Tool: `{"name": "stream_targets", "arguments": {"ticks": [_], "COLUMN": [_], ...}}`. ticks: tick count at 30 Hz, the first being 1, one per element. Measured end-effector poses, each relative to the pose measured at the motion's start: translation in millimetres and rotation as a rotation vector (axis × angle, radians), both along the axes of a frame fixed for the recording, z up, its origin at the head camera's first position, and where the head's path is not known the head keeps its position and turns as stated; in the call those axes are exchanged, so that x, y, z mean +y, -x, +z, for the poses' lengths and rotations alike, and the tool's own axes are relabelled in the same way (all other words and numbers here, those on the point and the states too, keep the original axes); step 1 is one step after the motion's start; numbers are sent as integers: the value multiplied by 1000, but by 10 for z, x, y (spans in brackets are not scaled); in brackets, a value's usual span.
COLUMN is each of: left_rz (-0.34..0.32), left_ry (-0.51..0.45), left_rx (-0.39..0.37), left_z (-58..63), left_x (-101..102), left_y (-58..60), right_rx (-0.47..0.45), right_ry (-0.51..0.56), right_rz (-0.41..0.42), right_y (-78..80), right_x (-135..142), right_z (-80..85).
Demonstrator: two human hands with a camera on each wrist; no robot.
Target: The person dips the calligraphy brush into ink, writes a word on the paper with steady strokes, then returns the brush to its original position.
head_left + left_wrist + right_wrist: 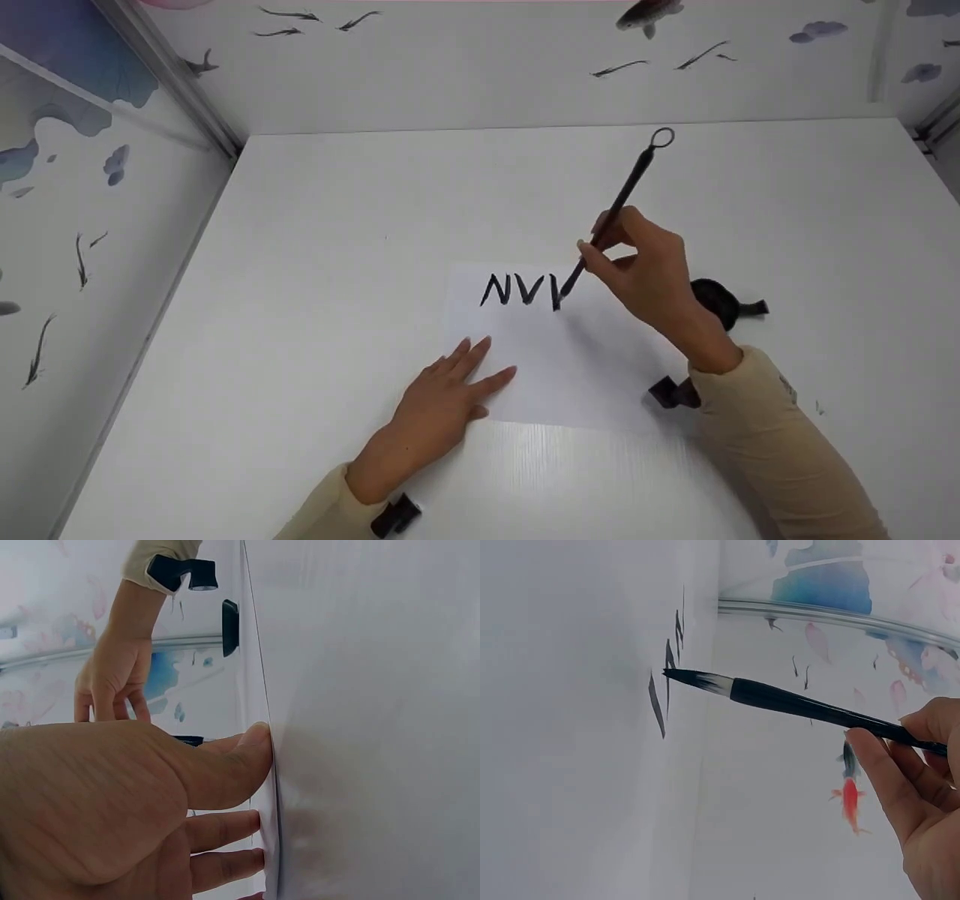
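Note:
A dark ink brush (626,184) with a loop at its top end is pinched between the thumb and fingers of my right hand (649,262). It slants down to the left, its tip right by the third inked mark on a white sheet of paper (570,375). In the right wrist view the brush's pale bristles (718,683) end in a black, pointed tip. Black strokes (529,289) along the upper part of the sheet look like N, V and an upright line. My left hand (442,397) rests with spread fingers on the sheet's left edge.
Beyond my right wrist lies a round black object (716,300) with a short stub, partly hidden by the wrist. The white table (315,247) is bordered by panels (450,67) painted with fish and plants. Black camera mounts (396,516) sit at both cuffs.

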State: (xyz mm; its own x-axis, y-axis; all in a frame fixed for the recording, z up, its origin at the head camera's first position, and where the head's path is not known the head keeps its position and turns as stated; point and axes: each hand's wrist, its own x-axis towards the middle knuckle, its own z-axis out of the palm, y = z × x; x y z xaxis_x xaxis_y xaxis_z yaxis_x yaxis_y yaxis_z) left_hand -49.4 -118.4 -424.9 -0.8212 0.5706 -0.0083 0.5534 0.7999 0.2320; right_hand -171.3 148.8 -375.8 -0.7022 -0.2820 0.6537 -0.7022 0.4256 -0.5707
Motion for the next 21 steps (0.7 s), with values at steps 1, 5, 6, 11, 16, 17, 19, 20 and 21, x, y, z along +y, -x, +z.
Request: {"name": "stream_targets", "arguments": {"ticks": [1, 5, 6, 11, 16, 17, 19, 20, 21], "left_rz": [-2, 1, 2, 4, 2, 2, 2, 1, 1], "left_ry": [-2, -2, 1, 3, -2, -3, 0, 1, -1], "left_rx": [1, -9, -10, -12, 0, 1, 1, 1, 1], "left_z": [0, 1, 2, -2, -14, -11, -10, -9, -7], "left_x": [-1, -2, -1, 1, -1, -2, -3, -3, -4], "left_y": [2, 5, 5, 1, -4, -5, -7, -8, -9], "right_rx": [7, 36, 44, 90, 104, 104, 102, 101, 101], "right_ry": [16, 53, 56, 60, 64, 66, 70, 71, 72], "right_rz": [-12, -74, -88, -154, -171, -169, -164, -162, -161], "right_y": [2, 39, 51, 98, 143, 149, 158, 161, 163], "right_x": [11, 55, 62, 58, 54, 56, 58, 59, 60], "right_z": [13, 34, 33, -26, -121, -135, -161, -172, -182]}}
